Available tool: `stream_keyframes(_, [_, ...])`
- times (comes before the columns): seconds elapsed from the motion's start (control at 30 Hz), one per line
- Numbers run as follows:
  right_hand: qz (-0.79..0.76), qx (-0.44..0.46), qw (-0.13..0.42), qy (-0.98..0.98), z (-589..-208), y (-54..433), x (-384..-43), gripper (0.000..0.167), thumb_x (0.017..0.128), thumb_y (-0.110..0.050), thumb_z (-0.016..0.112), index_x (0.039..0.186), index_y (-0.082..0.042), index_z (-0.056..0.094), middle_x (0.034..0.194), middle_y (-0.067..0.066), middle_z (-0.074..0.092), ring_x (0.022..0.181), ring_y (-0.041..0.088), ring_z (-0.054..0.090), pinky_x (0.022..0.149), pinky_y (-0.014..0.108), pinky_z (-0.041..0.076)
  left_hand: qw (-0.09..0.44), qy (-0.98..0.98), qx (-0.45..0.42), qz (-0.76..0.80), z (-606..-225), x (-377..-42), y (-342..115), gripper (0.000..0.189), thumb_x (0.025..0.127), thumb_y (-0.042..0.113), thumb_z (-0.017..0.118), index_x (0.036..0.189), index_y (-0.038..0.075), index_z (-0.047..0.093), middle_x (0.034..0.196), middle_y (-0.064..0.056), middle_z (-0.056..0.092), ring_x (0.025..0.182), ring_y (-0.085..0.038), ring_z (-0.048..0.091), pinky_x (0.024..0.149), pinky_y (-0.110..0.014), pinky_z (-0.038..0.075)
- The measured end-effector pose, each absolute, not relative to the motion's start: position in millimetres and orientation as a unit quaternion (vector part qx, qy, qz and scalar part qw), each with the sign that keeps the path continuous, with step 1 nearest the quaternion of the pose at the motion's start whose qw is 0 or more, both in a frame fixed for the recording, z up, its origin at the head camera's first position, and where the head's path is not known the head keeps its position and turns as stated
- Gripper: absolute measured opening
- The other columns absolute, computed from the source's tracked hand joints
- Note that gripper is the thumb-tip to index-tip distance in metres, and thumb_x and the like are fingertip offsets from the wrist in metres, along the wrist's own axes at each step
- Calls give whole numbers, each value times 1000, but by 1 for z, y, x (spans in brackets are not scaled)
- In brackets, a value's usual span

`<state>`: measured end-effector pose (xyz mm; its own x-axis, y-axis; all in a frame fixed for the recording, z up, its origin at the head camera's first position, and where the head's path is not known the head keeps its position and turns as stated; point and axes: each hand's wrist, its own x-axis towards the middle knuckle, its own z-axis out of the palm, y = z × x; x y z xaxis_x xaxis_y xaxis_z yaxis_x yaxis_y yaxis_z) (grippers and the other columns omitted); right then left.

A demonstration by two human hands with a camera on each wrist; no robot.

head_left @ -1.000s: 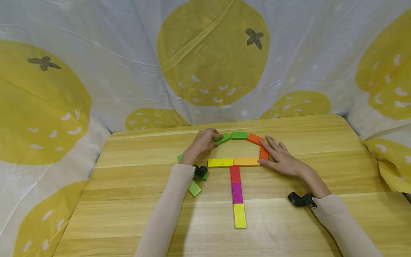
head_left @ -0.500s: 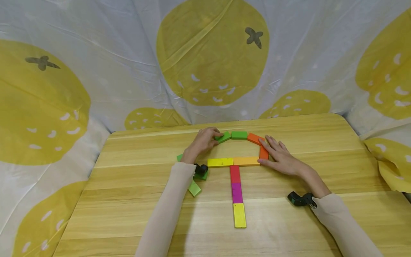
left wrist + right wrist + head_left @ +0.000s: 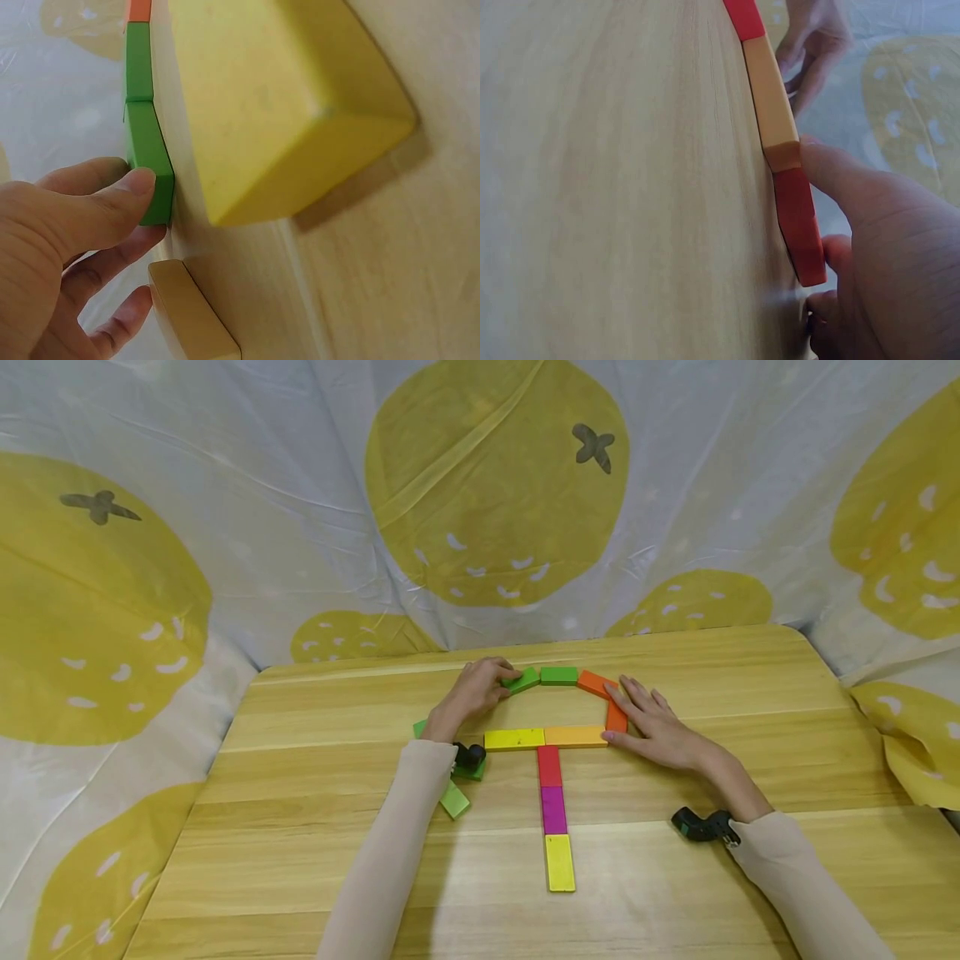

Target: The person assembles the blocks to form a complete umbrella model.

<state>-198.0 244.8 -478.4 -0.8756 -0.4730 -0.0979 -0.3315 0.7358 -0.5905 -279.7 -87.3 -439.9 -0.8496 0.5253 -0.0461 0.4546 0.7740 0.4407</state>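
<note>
My left hand [image 3: 474,692] pinches a green block [image 3: 526,680] at the left end of an arc of blocks. In the left wrist view its thumb lies on that block's near end. Beside it in the arc come another green block [image 3: 559,677] and an orange block [image 3: 594,682]. My right hand [image 3: 663,732] rests by a red-orange block [image 3: 617,718], fingers extended along its outer side. The right thumb touches the end of a light orange block [image 3: 576,737], which lies end to end with a yellow block [image 3: 514,740].
Below that row a red block [image 3: 549,766], a purple block [image 3: 553,810] and a yellow-green block [image 3: 559,864] form a stem. Light green [image 3: 455,801] and green blocks [image 3: 474,772] lie by the left forearm. The left wrist view shows a tan block [image 3: 193,315] below the fingers.
</note>
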Motion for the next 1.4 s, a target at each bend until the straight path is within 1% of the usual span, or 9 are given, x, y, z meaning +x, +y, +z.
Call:
stream_keyframes(0.17, [-291, -219, 123, 923, -477, 244, -197, 87, 104, -46, 57, 168, -14, 8, 174, 22, -5, 161, 43, -6, 127, 66, -6, 83, 935, 267, 219, -440, -280, -89, 40, 99, 8, 69, 139, 9, 66, 140, -11, 66, 133, -31, 59, 120, -50, 38])
stream_keyframes(0.33, [-291, -219, 123, 923, -477, 244, -197, 87, 104, -47, 57, 168, -14, 7, 174, 22, -5, 161, 44, -6, 127, 66, -6, 70, 933, 276, 222, -441, -279, -93, 40, 100, 7, 67, 139, 4, 65, 142, -14, 65, 136, -31, 58, 121, -47, 41])
stream_keyframes(0.53, [-288, -218, 120, 925, -478, 245, -197, 87, 104, -47, 57, 168, -15, 7, 174, 22, -4, 161, 43, -5, 127, 66, -6, 53, 934, 271, 228, -436, -274, -110, 39, 100, 10, 67, 139, 1, 64, 142, -15, 65, 135, -34, 58, 115, -55, 42])
stream_keyframes(0.67, [-291, -219, 121, 923, -478, 244, -197, 87, 104, -47, 57, 168, -15, 7, 174, 22, -4, 161, 44, -5, 127, 66, -6, 74, 935, 267, 221, -430, -271, -128, 46, 99, 9, 68, 143, 0, 60, 148, -18, 59, 140, -37, 54, 115, -59, 40])
stream_keyframes(0.87, [-287, -219, 119, 925, -479, 245, -198, 87, 104, -47, 57, 168, -15, 7, 174, 22, -4, 161, 43, -5, 127, 66, -6, 132, 925, 266, 238, -426, -265, -151, 58, 92, 0, 72, 147, -2, 54, 154, -21, 52, 144, -39, 48, 120, -52, 41])
stream_keyframes(0.97, [-287, -221, 119, 925, -479, 245, -199, 87, 104, -47, 57, 168, -16, 8, 174, 22, -4, 161, 43, -5, 127, 66, -6, 150, 921, 260, 250, -425, -261, -156, 60, 90, -3, 73, 147, -3, 53, 154, -22, 51, 143, -39, 49, 119, -50, 43])
stream_keyframes(1.07, [-288, -222, 119, 924, -479, 245, -199, 87, 104, -47, 57, 168, -15, 8, 174, 22, -4, 161, 44, -5, 127, 66, -6, 151, 922, 259, 246, -424, -258, -158, 61, 90, -1, 76, 147, -4, 54, 152, -22, 52, 140, -39, 52, 117, -50, 44])
stream_keyframes(1.27, [-286, -222, 117, 925, -480, 245, -198, 86, 104, -46, 57, 168, -15, 8, 174, 22, -4, 161, 44, -5, 127, 66, -6, 133, 926, 261, 237, -426, -252, -163, 63, 90, 8, 80, 145, -5, 55, 145, -22, 56, 130, -38, 57, 114, -49, 47])
stream_keyframes(1.4, [-288, -223, 118, 924, -479, 245, -198, 86, 104, -46, 57, 168, -14, 9, 174, 23, -4, 161, 44, -5, 126, 67, -6, 114, 926, 263, 247, -429, -250, -163, 61, 89, 10, 82, 142, -7, 58, 140, -21, 57, 123, -36, 60, 110, -48, 50])
